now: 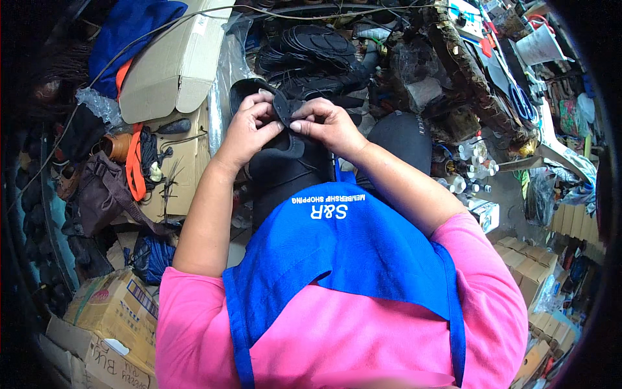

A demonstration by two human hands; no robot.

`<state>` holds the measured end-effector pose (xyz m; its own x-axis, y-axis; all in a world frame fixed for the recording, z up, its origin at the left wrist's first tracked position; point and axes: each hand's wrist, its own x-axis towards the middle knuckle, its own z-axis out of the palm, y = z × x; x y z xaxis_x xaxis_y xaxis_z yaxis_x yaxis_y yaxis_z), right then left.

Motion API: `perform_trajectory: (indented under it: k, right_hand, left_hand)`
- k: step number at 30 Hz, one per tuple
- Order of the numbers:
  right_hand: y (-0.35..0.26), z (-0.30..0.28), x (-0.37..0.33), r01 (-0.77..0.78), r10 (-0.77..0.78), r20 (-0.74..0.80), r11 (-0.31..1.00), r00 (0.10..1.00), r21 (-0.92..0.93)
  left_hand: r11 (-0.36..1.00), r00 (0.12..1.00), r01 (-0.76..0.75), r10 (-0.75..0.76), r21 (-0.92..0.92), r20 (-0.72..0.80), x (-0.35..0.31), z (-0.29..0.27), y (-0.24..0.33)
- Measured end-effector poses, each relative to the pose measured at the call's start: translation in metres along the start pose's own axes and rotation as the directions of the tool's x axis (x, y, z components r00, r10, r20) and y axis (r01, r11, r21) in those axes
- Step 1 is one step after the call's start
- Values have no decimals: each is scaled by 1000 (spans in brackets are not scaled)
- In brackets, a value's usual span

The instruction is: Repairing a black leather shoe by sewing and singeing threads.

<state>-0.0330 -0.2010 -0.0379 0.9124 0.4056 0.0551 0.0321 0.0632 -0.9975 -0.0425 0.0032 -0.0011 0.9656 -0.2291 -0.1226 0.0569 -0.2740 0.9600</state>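
In front of my lap, a black, curved, flexible piece (289,146) that looks like a shoe upper is held between both hands. My left hand (247,133) grips its left side, fingers bent over the edge and thumb pressed toward the middle. From the right, my right hand (329,127) pinches a raised flap of the same piece between thumb and fingers. The fingertips of the two hands nearly meet at that flap. Whether anything small sits between the right fingertips is too hard to see. Part of the piece is hidden behind the left hand.
Cardboard (170,61) lies at the far left, with a dark-handled tool (175,126) and an orange strap (134,165) nearby. Black soles (311,52) are piled ahead. Blue-handled scissors (521,102) and small bottles (476,159) are at the right. A carton (116,305) stands lower left.
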Motion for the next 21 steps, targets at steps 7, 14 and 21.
perform_trajectory:
  k: [7,14,21]
  right_hand:
    - [-12,-9,4,97,-140,-107,937,984,-335]
    - [-12,-71,14,10,296,-397,791,869,611]
    - [-68,-93,4,-93,211,-214,884,954,458]
  left_hand:
    - [850,995,100,-89,517,-46,24,2,14]
    - [923,973,-142,64,358,221,17,-3,14]
    - [969,968,-92,33,230,249,1,-10,20]
